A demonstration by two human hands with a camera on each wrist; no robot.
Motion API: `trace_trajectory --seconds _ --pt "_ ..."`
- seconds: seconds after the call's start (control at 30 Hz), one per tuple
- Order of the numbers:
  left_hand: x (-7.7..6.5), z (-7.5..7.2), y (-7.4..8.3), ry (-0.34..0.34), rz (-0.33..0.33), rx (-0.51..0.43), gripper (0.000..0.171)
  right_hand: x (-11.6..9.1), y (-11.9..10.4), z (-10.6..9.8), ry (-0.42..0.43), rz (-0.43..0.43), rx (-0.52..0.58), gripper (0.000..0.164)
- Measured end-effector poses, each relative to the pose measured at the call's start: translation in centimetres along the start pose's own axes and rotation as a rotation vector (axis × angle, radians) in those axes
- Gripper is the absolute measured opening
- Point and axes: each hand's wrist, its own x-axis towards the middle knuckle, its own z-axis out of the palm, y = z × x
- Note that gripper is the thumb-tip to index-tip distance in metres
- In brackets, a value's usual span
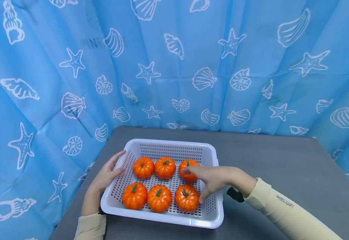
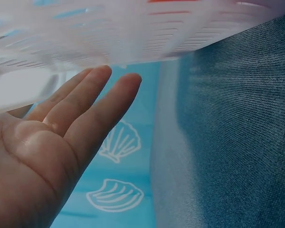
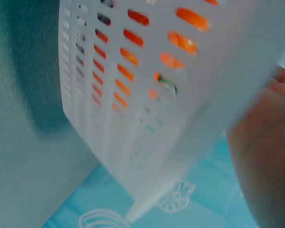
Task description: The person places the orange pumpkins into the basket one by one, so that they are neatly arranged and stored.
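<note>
A white perforated plastic basket (image 1: pixel 162 218) holds two rows of small orange pumpkins with green stems, such as the front left pumpkin (image 1: pixel 134 196). My left hand (image 1: pixel 107 176) is at the basket's left rim, thumb and forefinger lying over the edge. Seen from the left wrist, the other fingers (image 2: pixel 92 104) stretch straight along the outer wall. My right hand (image 1: pixel 213 178) reaches over the right rim with thumb and fingers spread apart. Its fingertips overlap the back right pumpkin (image 1: pixel 189 176), and its thumb tip is beside the front right pumpkin (image 1: pixel 187 198).
The basket sits at the left part of a dark grey table (image 1: pixel 267 160). A blue curtain (image 1: pixel 180 66) with white shells and starfish hangs behind the table and along its left side. A dark band (image 1: pixel 235 194) shows at the right wrist.
</note>
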Motion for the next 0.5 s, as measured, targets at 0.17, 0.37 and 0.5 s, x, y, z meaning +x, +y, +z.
trace_trajectory --seconds 0.17,0.37,0.5 --pt "0.2 -0.2 -0.1 0.013 -0.001 0.023 0.062 -1.4 0.8 -0.4 0.131 -0.037 0.059 0.086" --pt "-0.3 -0.9 0.0 0.069 -0.011 0.097 0.056 -2.8 2.5 0.0 0.287 -0.053 0.071 0.080" --pt "-0.9 -1.5 0.4 0.126 -0.013 0.172 0.057 -3.9 3.6 0.3 0.388 -0.031 0.048 0.080"
